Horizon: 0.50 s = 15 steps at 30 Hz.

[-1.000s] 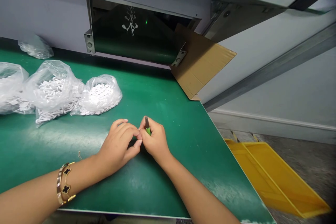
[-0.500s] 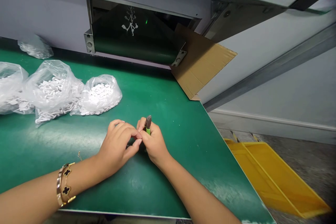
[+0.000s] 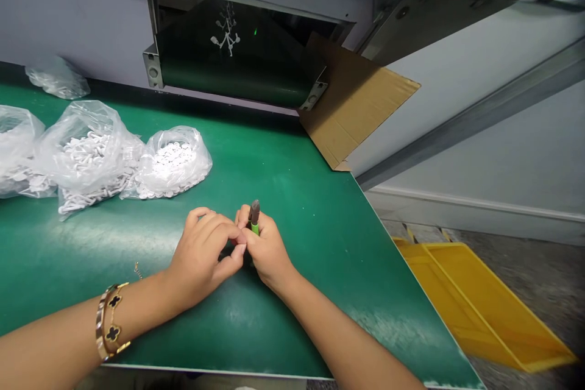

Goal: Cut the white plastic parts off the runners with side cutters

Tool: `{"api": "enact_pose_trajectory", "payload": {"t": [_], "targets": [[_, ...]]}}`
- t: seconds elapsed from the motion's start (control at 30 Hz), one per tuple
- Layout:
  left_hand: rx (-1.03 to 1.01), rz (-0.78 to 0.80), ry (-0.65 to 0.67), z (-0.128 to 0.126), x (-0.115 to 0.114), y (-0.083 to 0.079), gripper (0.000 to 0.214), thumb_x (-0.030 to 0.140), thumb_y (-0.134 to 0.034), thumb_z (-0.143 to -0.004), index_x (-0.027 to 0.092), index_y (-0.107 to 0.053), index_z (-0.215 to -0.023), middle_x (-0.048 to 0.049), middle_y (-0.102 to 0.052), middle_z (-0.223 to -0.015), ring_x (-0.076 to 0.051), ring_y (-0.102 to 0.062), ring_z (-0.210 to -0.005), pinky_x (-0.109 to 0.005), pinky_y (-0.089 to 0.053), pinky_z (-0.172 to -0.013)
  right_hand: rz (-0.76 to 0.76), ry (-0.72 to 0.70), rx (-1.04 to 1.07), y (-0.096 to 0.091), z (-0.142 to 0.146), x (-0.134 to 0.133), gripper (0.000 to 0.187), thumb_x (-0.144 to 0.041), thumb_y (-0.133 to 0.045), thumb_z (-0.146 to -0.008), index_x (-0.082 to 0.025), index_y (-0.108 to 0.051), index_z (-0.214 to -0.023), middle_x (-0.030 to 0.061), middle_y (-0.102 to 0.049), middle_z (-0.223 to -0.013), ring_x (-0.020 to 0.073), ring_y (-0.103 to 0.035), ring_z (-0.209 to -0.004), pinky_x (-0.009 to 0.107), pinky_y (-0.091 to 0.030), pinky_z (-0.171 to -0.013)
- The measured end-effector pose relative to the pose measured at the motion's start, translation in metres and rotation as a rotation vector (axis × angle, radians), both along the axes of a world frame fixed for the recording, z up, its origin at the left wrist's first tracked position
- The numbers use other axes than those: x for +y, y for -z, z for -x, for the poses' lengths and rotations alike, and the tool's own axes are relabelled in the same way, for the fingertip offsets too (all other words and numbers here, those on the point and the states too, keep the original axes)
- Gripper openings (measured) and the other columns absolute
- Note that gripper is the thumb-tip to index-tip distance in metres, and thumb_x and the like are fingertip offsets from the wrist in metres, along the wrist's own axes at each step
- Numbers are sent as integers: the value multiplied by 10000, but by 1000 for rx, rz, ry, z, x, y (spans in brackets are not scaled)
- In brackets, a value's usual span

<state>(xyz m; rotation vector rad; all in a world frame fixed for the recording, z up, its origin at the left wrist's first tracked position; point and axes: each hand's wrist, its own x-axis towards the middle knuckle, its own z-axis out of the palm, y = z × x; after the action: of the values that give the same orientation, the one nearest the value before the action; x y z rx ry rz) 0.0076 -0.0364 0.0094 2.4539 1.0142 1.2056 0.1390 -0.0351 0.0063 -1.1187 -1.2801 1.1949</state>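
On a green-topped workbench (image 3: pixel 301 207), just beside clear plastic bags of small white parts (image 3: pixel 171 164), the right hand (image 3: pixel 269 253) pinches a slim green-handled tool with a dark tip (image 3: pixel 255 217) upright in curled fingers; the left hand (image 3: pixel 198 262) curls against it, fingertips touching the right hand, and whether they hold anything cannot be told

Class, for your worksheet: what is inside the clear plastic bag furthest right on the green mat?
The clear plastic bag holds a heap of small white round pieces. The plastic blurs their detail, and pieces deep in the heap are covered by those above, so they cannot be seen.
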Motion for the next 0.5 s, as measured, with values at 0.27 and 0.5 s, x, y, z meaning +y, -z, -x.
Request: {"api": "enact_pose_trajectory", "payload": {"t": [0.27, 0.5], "targets": [[89, -207, -47, -1, 3, -2, 89, 107, -503, -781, 181, -502, -732, 38, -618, -679, -107, -550, -636, -351, -355, -836, -36, 77, -187, 6, -1, 1, 114, -169, -438, -661, -199, -392, -562, -62, -406, -528, 88, -352, -511, 229, -285, -514], [74, -155, -35, -1, 2, -2, 86, 106, -496, -776, 179, -493, -730, 37, -611, -685, -107, -556, -658, -369, -348, -861, 56, 44, 8, 6, 1, 1, 110, -179, -468, -644, -199, -388, -571, -69, -380, -543, 88, -338, -524, 223, -300, -521]]}}
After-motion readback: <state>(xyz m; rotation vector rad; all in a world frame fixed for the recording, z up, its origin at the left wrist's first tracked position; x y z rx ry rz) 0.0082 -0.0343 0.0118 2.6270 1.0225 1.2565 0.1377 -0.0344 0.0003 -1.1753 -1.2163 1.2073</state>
